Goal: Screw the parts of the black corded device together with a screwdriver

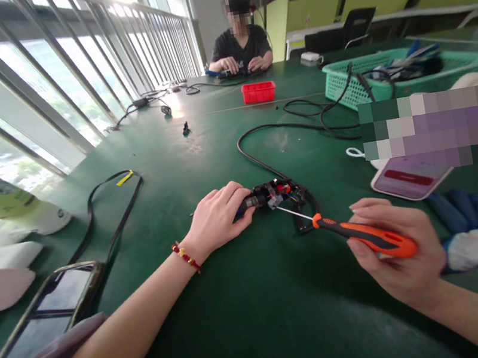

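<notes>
My left hand [222, 215] is closed round the left end of a black device [264, 195] lying on the green table [226, 326]. Coloured wires and a grey part show at the device's open right end, and a black cable runs from it. In my right hand [398, 250] is an orange and black screwdriver [366, 234], its fingers wrapped round the handle. The thin shaft points left, its tip at the grey part; whether they touch is unclear. A small black piece [303, 220] sits just below the wires.
A phone [54, 305] and black strap [124, 212] lie left; another phone [411, 176] and gloves [469, 227] lie right. Farther back are a red box [258, 92], a green basket [340, 90], cables [324, 120] and a person [239, 40] handling something at the far end.
</notes>
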Available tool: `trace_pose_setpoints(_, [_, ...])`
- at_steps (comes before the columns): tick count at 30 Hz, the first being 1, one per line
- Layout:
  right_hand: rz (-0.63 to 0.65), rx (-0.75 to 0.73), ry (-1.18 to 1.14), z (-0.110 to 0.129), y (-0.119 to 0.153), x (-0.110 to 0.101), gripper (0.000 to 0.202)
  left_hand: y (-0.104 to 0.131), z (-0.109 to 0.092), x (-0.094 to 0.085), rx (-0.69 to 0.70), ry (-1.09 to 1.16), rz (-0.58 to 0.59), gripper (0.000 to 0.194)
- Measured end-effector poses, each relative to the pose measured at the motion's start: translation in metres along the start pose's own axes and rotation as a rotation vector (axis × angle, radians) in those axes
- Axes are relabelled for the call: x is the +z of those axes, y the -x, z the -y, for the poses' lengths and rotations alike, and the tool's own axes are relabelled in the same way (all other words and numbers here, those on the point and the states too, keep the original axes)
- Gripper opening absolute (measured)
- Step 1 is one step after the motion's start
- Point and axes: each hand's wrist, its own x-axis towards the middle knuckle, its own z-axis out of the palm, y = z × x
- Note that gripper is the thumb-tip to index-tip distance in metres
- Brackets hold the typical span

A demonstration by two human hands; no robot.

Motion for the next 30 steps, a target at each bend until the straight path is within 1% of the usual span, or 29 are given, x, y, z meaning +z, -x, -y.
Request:
trace_pose_setpoints(3, [-0.018, 0.05, -0.006, 0.0, 0.001, -0.001, 0.042, 0.001, 0.001, 0.002, -0.004, -0.006, 0.001, 0.024])
trace_pose_setpoints(8, [0.045, -0.027, 0.021, -0.001, 0.001, 0.0, 0.04, 0.001, 0.002, 0.003, -0.011, -0.001, 0.007, 0.025])
trace_pose_setpoints(12, [-0.018, 0.043, 0.021, 0.003, -0.003, 0.002, 0.032, 0.001, 0.003, 0.004, -0.008, -0.019, 0.027, 0.026])
trace_pose_setpoints(14, [-0.017, 0.059, 0.005, 0.003, -0.003, 0.001, 0.032, 0.002, 0.003, 0.004, -0.008, -0.024, 0.032, 0.026])
trace_pose_setpoints(16, [0.023, 0.038, 0.011, 0.001, 0.0, 0.0, 0.035, 0.002, 0.004, 0.005, -0.006, -0.023, 0.031, 0.025])
trace_pose_setpoints(18, [0.066, 0.052, 0.0, -0.003, 0.004, -0.003, 0.034, 0.002, 0.004, 0.005, -0.003, -0.021, 0.033, 0.025])
trace_pose_setpoints(22, [0.066, 0.031, 0.05, -0.008, 0.009, -0.007, 0.031, 0.002, 0.003, 0.004, 0.001, -0.01, 0.039, 0.025])
trace_pose_setpoints(24, [0.083, 0.021, 0.058, -0.006, 0.006, -0.006, 0.035, 0.002, 0.003, 0.004, 0.004, -0.009, 0.034, 0.025])
trace_pose_setpoints(27, [0.068, 0.043, -0.014, 0.002, -0.002, -0.004, 0.037, 0.002, 0.003, 0.004, 0.002, -0.013, 0.035, 0.024])
trace_pose_setpoints(30, [0.066, 0.08, -0.007, 0.008, -0.009, -0.002, 0.026, 0.002, 0.003, 0.004, -0.004, -0.015, 0.044, 0.024])
